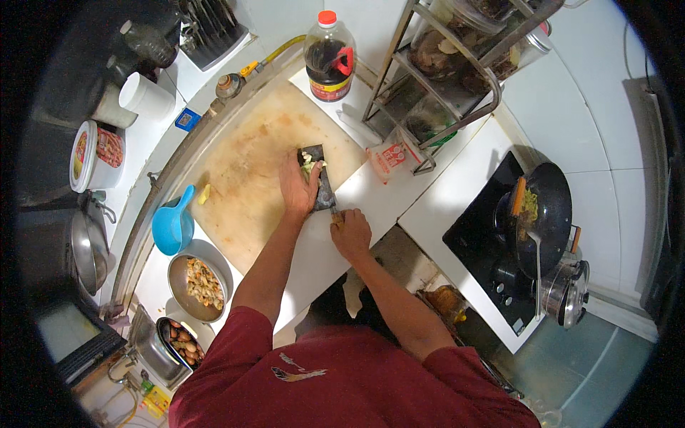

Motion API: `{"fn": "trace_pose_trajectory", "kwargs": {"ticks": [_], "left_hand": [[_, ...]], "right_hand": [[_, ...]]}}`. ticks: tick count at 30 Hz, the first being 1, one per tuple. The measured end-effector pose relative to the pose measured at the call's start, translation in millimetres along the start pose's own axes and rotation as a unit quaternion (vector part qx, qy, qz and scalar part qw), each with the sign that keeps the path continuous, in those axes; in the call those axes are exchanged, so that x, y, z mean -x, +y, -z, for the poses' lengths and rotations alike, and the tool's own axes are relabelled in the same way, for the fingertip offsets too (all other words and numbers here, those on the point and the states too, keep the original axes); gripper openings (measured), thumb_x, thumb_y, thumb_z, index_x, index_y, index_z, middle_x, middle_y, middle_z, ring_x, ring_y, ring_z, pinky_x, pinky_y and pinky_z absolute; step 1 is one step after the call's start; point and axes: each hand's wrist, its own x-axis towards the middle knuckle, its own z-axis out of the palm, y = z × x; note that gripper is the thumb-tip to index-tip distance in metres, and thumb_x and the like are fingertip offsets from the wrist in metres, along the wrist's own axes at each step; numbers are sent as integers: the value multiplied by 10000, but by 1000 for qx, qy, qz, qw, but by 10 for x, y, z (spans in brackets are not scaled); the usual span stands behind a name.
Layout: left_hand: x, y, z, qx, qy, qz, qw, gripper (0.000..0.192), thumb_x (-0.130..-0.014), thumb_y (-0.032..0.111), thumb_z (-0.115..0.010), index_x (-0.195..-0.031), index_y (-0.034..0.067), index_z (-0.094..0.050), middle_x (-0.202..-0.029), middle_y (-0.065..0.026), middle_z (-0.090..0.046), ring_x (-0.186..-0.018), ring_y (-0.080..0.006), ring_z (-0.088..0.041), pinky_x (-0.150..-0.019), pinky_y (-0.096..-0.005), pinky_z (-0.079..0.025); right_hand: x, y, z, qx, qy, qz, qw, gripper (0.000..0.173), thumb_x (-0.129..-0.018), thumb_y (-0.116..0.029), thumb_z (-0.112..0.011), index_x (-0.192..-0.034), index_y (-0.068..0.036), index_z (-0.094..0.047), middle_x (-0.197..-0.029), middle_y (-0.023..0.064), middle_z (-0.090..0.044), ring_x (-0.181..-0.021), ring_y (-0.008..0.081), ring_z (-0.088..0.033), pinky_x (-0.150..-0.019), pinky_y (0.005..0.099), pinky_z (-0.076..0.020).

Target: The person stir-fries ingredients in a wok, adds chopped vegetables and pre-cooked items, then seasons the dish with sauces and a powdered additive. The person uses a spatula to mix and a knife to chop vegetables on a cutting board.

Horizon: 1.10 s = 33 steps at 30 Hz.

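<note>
My right hand point(351, 234) is closed around the handle of a cleaver point(324, 197), whose dark blade lies flat near the right edge of the large cutting board point(251, 134). On the blade sits a small heap of pale chopped pieces point(307, 165), possibly garlic or ginger. My left hand point(299, 184) rests against the blade and these pieces, thumb apart from the fingers; its palm side is hidden. A yellow piece, perhaps ginger point(204, 195), lies at the board's left edge.
Left of the board stand a blue ladle point(172, 230) and a metal bowl of chopped food point(179, 289). A soy sauce bottle point(329, 59) and metal rack point(423, 69) stand behind. On the right, a wok point(554, 214) with green food sits on the black cooktop point(481, 224).
</note>
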Motion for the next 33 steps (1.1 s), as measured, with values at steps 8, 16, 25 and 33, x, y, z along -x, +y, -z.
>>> {"fn": "trace_pose_trajectory", "kwargs": {"ticks": [8, 16, 25, 33], "left_hand": [[134, 6, -37, 48, 19, 12, 999, 731, -917, 329, -689, -1431, -89, -381, -1439, -314, -437, -1339, -483, -396, -1137, -519, -292], [230, 77, -168, 55, 19, -79, 995, 577, -953, 270, -649, -1406, -35, -463, -1466, -302, -424, -1391, -450, -376, -1171, -504, -277], [487, 2893, 35, 199, -108, -181, 957, 380, -889, 44, -629, -1261, -11, -570, -1437, -268, -456, -1366, -439, -402, -1132, -492, -328], [1195, 5191, -1153, 410, -140, -276, 858, 208, -1006, 169, -558, -1139, 11, -578, -1260, -186, -560, -1153, -352, -575, -977, -422, -454]], "right_hand": [[78, -37, -153, -200, 11, -103, 974, 406, -854, -173, -654, -1185, -36, -461, -976, 222, -641, -899, 429, -643, -789, 502, -497], [212, -84, -94, -307, -9, -124, 944, 412, -886, -215, -638, -1225, -69, -454, -975, 213, -632, -883, 401, -640, -783, 470, -498], [1429, 330, 1789, -289, 236, -172, 912, 440, -874, -213, -648, -1238, -47, -464, -1004, 200, -611, -925, 362, -636, -797, 441, -502], [2243, 1282, 3558, -213, 399, -276, 848, 389, -856, -96, -709, -1146, -15, -463, -985, 157, -585, -838, 286, -629, -781, 403, -512]]}}
